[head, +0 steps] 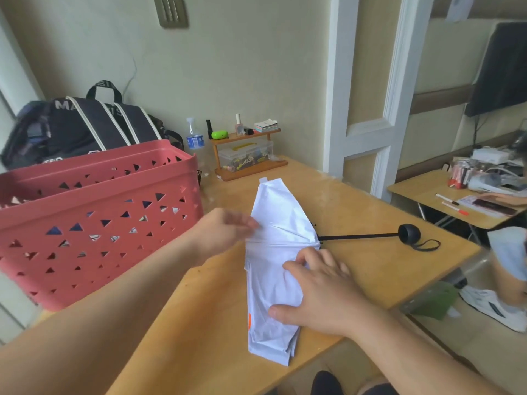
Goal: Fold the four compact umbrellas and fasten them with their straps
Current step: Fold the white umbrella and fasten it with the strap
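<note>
A white compact umbrella point(273, 232) lies collapsed on the wooden table point(370, 223), its canopy flattened into a long strip. Its black shaft runs right to a round black handle point(408, 233) with a wrist loop. A small white strap tab point(263, 180) shows at the canopy's far end. My left hand point(225, 230) touches the canopy's left edge with its fingertips; the hand is blurred. My right hand point(316, 292) grips bunched canopy fabric near the middle, thumb under a fold.
A red perforated basket point(97, 223) stands at the left with patterned fabric showing through its holes. Behind it sit a black backpack point(85, 126), a water bottle point(195, 138) and a small wooden shelf point(245, 155). A seated person point(507, 252) is at the right by another desk.
</note>
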The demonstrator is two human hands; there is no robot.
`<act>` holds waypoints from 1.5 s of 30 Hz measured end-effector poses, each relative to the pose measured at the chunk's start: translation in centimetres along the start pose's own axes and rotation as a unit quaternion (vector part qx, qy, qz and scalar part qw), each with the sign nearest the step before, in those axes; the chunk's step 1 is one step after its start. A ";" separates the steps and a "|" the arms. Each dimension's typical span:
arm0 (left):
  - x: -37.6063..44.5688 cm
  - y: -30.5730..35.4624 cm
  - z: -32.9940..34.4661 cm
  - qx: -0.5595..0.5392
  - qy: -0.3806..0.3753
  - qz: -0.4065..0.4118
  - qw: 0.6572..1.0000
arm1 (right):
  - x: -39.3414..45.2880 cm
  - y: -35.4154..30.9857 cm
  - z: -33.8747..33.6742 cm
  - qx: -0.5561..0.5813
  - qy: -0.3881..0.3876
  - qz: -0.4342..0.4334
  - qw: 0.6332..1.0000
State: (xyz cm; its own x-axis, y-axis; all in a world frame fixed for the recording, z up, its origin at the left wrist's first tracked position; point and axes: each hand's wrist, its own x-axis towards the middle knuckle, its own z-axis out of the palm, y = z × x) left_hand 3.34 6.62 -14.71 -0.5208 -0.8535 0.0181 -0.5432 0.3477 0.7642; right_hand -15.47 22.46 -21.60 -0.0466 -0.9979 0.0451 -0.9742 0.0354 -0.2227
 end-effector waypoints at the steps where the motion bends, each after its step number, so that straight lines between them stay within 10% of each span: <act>1: 1.5 0.4 0.2 0.004 0.067 -0.017 0.998 | 0.0 0.0 0.0 0.002 0.002 -0.002 1.000; 8: 7.5 2.6 3.2 -0.085 0.115 -0.121 0.982 | 0.0 0.2 0.0 0.004 0.002 -0.001 1.000; 27: -3.8 3.5 3.1 -0.274 0.181 0.096 0.939 | -1.7 -0.2 -1.0 0.034 -0.016 -0.015 0.999; 36: -9.8 1.4 6.6 -0.251 0.169 0.112 0.947 | -4.0 -1.2 -4.4 0.193 0.324 -0.052 0.925; 45: -11.7 -1.3 7.5 -0.185 0.167 0.105 0.963 | -2.1 -4.9 -5.7 0.304 0.223 -0.075 0.923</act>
State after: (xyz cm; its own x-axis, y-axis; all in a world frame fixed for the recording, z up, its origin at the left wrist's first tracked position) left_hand 5.15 19.04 -20.72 -0.3194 -0.8785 0.3554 -0.1452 0.4159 0.8977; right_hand -11.88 24.66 -15.08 -0.1399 -0.8630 0.4854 -0.6791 -0.2731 -0.6813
